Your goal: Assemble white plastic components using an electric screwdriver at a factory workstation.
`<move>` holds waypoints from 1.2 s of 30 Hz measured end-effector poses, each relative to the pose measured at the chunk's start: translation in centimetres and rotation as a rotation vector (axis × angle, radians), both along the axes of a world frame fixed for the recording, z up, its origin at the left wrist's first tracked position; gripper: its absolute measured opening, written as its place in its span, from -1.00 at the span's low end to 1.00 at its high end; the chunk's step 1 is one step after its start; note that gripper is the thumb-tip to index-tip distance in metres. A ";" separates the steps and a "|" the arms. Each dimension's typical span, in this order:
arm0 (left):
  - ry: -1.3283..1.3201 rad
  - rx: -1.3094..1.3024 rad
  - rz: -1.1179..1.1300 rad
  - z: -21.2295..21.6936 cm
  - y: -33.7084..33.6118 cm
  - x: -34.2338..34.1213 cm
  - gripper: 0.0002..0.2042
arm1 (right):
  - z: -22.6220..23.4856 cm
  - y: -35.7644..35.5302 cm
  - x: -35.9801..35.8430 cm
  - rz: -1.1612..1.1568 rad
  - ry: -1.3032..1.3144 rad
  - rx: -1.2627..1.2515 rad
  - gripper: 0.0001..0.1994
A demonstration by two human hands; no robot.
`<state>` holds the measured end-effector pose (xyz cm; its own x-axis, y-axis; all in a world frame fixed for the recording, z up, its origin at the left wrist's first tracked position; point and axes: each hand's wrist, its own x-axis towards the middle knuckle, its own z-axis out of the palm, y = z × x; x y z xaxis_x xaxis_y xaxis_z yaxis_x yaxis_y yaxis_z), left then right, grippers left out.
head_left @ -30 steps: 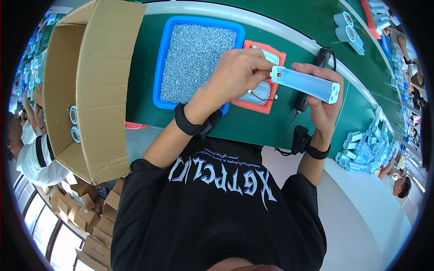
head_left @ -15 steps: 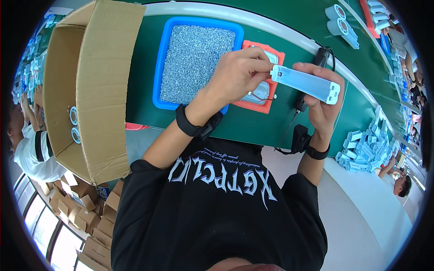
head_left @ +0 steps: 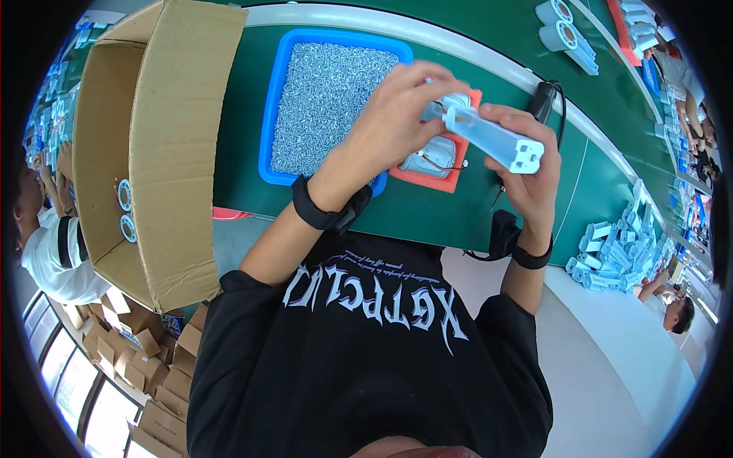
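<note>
We log the pale blue plastic open-channel housing [head_left: 496,143] at 2 o'clock of the view, raised over the dark green tabletop [head_left: 243,107]; it slants from a 10 o'clock end to a 4 o'clock end, the latter showing its holed end face. We have the right hand [head_left: 527,145] closed on it; digits press its 12 o'clock and 6 o'clock long sides, spread only as wide as the housing.

We put the left hand [head_left: 405,111] at the 10 o'clock end; fingers arch over, thumb below, a gap between them; fingertips blurred, so we cannot tell whether they pinch anything.

From the housing, we note: just beside at 8 o'clock, a red-orange foam block [head_left: 443,183] with pale grey rounded parts [head_left: 418,163] and a thin wire with a white plug across it; farther at 9 o'clock, a bright blue plastic tray [head_left: 269,145] full of small silvery metal pieces [head_left: 332,107]; near at 2 o'clock, a black cylindrical tool [head_left: 543,99], partly behind the right hand; well apart at 4 o'clock, a heap of pale blue plastic parts [head_left: 618,252].
</note>
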<state>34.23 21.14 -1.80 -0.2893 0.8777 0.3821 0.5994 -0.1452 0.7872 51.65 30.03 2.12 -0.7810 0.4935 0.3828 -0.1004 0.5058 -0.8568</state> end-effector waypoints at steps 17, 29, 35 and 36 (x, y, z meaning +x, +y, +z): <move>0.101 -0.108 -0.098 -0.7 1.0 -2.2 -0.57 | 0.7 0.1 -3.8 -0.187 -0.626 0.493 -0.65; -0.096 -0.192 -0.049 -1.1 0.5 -1.4 -0.54 | 0.9 -0.7 -4.4 -0.266 -0.653 0.277 -0.74; -0.087 -0.191 -0.076 -1.0 0.8 -1.3 -0.57 | 0.6 -0.6 -5.1 -0.280 -0.631 0.366 -0.72; -0.087 -0.199 -0.082 -0.8 0.7 -1.4 -0.57 | 0.3 -0.2 -4.9 -0.260 -0.609 0.325 -0.71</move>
<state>32.82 21.89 -2.65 -0.2378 0.9552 0.1762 0.5207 -0.0278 0.8533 46.74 29.80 2.46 -0.7752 0.6271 0.0769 0.5031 0.6863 -0.5251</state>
